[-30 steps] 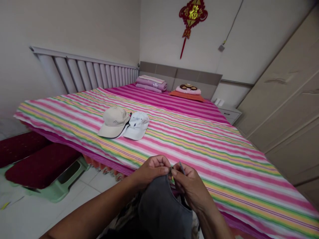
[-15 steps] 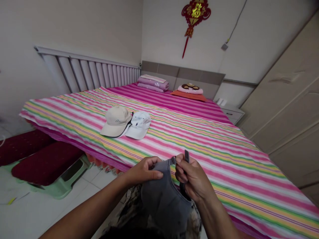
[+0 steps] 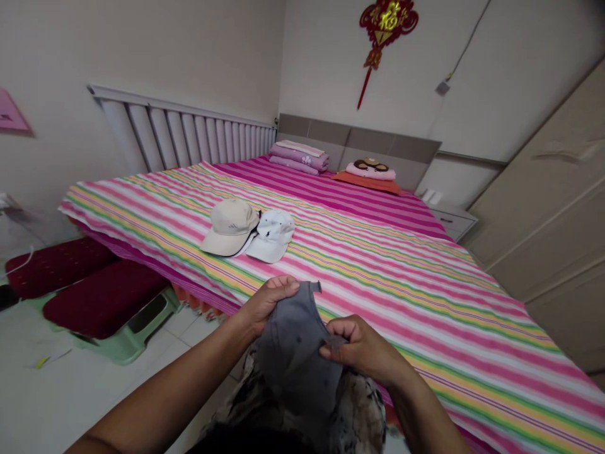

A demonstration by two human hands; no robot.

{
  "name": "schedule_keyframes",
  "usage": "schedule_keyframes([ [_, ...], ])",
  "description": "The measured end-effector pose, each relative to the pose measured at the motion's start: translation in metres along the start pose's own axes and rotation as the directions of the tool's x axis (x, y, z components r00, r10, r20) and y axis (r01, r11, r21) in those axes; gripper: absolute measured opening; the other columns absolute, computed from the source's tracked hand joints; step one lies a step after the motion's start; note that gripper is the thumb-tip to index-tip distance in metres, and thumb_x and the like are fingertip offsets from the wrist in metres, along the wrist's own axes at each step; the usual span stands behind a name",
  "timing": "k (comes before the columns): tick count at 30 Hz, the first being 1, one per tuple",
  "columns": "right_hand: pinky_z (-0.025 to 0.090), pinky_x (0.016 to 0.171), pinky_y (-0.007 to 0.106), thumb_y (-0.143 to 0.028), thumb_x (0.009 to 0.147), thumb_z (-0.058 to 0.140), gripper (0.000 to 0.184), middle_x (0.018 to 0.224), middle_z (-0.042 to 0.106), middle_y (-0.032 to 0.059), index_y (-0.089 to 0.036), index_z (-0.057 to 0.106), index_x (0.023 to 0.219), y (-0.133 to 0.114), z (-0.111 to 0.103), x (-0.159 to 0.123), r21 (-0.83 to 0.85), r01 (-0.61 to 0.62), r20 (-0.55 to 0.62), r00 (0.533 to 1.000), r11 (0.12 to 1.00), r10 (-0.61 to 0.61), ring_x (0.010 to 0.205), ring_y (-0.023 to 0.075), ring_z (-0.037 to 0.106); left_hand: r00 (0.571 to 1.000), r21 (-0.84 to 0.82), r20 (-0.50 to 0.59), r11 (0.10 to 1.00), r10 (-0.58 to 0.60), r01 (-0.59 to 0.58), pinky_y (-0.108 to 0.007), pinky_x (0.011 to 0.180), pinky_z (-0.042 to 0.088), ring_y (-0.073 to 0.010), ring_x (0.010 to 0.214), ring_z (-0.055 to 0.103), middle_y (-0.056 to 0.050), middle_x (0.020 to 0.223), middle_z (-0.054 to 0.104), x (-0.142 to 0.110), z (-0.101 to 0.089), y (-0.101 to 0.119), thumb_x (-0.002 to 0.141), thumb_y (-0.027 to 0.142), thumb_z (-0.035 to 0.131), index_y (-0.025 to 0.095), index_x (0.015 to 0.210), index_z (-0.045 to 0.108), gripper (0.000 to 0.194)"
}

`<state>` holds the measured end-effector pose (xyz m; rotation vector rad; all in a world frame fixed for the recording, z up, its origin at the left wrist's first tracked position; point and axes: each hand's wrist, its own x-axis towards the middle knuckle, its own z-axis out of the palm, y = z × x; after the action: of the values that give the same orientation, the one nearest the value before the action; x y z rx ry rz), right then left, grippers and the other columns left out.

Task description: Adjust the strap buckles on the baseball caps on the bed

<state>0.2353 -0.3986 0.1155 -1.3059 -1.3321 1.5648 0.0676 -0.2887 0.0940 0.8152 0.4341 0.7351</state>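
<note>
A grey cap hangs over my lap, with its back opening turned toward the bed. My left hand pinches its upper left edge, thumb on top. A short strap end sticks out just beyond that grip. Lower on the right, my right hand grips the cap's other edge between thumb and fingers. On the bed ahead lie a beige cap and a white cap, side by side and touching, brims toward me.
The bed has a striped cover. Folded purple bedding and an orange pillow lie near the headboard. Red-topped stools stand at left. A nightstand and a wardrobe are at right.
My right hand has let go of the strap end and moved down to the cap's right edge. My left hand has shifted slightly up and left. The view has turned a little left.
</note>
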Motion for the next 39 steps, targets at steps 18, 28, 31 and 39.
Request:
schedule_keyframes([
  [18,0.045,0.063,0.025,-0.031,0.062,0.072,0.019,0.067,0.062,-0.0018,-0.02,0.064,0.075,-0.024,0.019,0.028,0.631,0.243,-0.263,0.96,0.737,-0.092,0.062,0.0138,0.058,0.996,0.273,0.092,0.962,-0.018,-0.008,-0.031,0.084,0.038,-0.0197,0.096,0.056,-0.011,0.105,0.061,-0.015,-0.042,0.003,0.073,0.04,0.06,0.016,0.103,0.059,0.039],
  [28,0.05,0.075,0.04,-0.036,0.052,0.074,0.026,0.068,0.071,0.0032,-0.021,0.07,0.072,-0.024,0.015,0.059,0.828,0.1,-0.177,0.98,0.552,0.087,0.081,0.0274,0.065,0.981,-0.066,-0.001,0.978,-0.196,0.196,-0.036,0.088,0.037,-0.0211,0.105,0.052,-0.008,0.114,0.056,-0.068,-0.111,-0.064,0.069,0.026,0.065,0.021,0.108,0.057,0.039],
  [31,0.05,0.075,0.041,-0.034,0.052,0.074,0.023,0.061,0.07,0.0014,-0.021,0.069,0.071,-0.027,0.025,0.067,0.817,0.096,-0.163,0.984,0.569,0.068,0.081,0.027,0.065,0.973,-0.171,-0.053,0.962,-0.225,0.213,-0.034,0.088,0.035,-0.0198,0.105,0.051,-0.007,0.115,0.056,-0.064,-0.112,-0.075,0.075,0.035,0.058,0.023,0.11,0.056,0.037],
  [39,0.05,0.077,0.04,-0.04,0.053,0.073,0.025,0.068,0.071,0.0018,-0.022,0.069,0.071,-0.027,0.027,0.077,0.782,0.162,-0.226,0.974,0.602,0.031,0.085,0.0262,0.064,0.976,-0.405,0.046,0.889,-0.214,0.214,-0.033,0.081,0.039,-0.0193,0.094,0.056,-0.008,0.105,0.061,-0.061,-0.117,-0.087,0.077,0.043,0.053,0.018,0.106,0.058,0.038],
])
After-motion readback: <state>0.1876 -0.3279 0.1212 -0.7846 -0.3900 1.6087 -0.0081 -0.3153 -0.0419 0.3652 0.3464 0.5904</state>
